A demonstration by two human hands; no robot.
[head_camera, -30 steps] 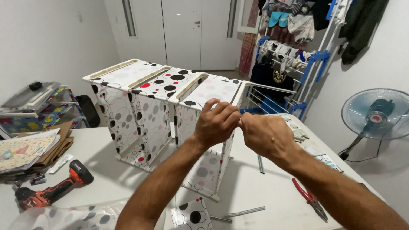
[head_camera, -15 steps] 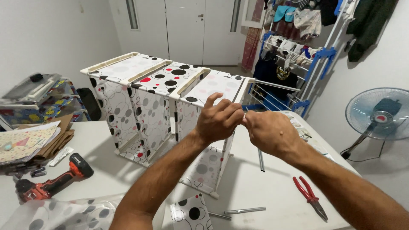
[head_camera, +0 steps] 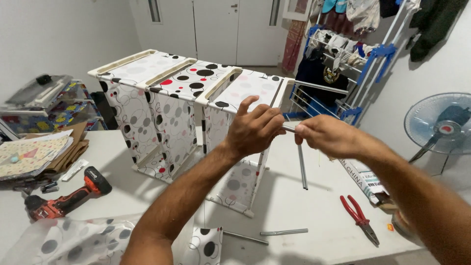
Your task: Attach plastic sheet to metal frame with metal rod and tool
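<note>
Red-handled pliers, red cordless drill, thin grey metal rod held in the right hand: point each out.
Red-handled pliers [head_camera: 359,216]: head view, on the handles.
Red cordless drill [head_camera: 68,195]: head view, on its body.
Thin grey metal rod [head_camera: 302,167]: head view, mid-length, below the right hand [head_camera: 327,136].

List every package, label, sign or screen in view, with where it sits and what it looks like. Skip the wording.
Cardboard box: on the white table under the right hand, flat, white side with dark lettering, partly hidden by the forearm.
Print on a dark garment: on the drying rack behind, small yellowish round mark.
Fan hub badge: centre of the fan at right, small red spot.
No screens or wall signs show.
</note>
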